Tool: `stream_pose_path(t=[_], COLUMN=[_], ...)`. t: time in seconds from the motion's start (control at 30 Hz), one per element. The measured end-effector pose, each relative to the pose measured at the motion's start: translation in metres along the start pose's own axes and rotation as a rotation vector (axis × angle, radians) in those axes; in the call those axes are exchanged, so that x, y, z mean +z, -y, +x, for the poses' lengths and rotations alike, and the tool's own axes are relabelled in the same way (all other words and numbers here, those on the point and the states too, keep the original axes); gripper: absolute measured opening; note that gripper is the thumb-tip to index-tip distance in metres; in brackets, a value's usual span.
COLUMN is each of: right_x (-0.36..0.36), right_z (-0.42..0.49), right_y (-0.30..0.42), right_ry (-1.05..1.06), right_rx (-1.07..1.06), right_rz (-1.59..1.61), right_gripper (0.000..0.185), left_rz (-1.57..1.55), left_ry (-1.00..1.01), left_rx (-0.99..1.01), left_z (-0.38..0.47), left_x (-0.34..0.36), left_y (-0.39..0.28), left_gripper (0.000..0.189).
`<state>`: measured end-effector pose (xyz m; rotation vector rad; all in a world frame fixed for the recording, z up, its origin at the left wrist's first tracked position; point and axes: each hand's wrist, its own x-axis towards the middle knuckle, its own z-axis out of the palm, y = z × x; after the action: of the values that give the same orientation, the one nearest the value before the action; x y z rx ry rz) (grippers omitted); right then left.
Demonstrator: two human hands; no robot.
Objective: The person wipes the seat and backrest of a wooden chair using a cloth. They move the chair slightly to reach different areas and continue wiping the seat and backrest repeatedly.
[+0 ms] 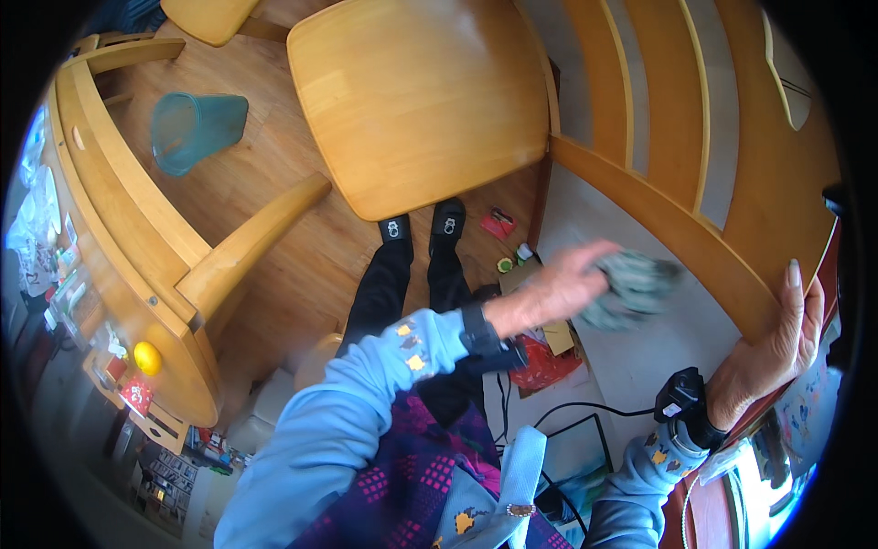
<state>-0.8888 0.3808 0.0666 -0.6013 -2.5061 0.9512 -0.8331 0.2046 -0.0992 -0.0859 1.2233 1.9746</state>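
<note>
My left hand (559,285), blurred, holds a crumpled grey-green cloth (631,288) beside the side rail of a wooden chair's slatted backrest (658,199). The chair's smooth wooden seat (418,103) spans the top middle, just beyond my slippered feet. At the right, my right hand (768,357) grips the top corner of that backrest, with one finger lying along its face and others around the edge. Each wrist bears a black strap, and the right one carries a small black device.
A teal waste bin (199,130) lies on the wooden floor near a second chair (240,254). At left, a wooden table (158,343) bears a yellow fruit (147,358) and clutter. A red bag (545,364), a red packet (499,223) and black cables lie low down.
</note>
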Motion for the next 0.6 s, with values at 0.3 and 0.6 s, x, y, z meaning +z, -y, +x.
stream_pose_path(t=[0.3, 0.6], right_x=[-0.005, -0.019], right_z=[-0.001, -0.002], right_y=[-0.006, -0.015], right_ry=[-0.043, -0.121], right_rx=[-0.039, -0.041], right_rz=[-0.052, -0.118], right_gripper=[0.032, 0.033], left_rz=[1.302, 1.79], left_ry=[-0.545, -0.148], left_rx=[0.649, 0.649], left_z=[0.088, 0.142], left_x=[-0.153, -0.214], left_y=[0.044, 0.06], left_gripper=[0.037, 0.048])
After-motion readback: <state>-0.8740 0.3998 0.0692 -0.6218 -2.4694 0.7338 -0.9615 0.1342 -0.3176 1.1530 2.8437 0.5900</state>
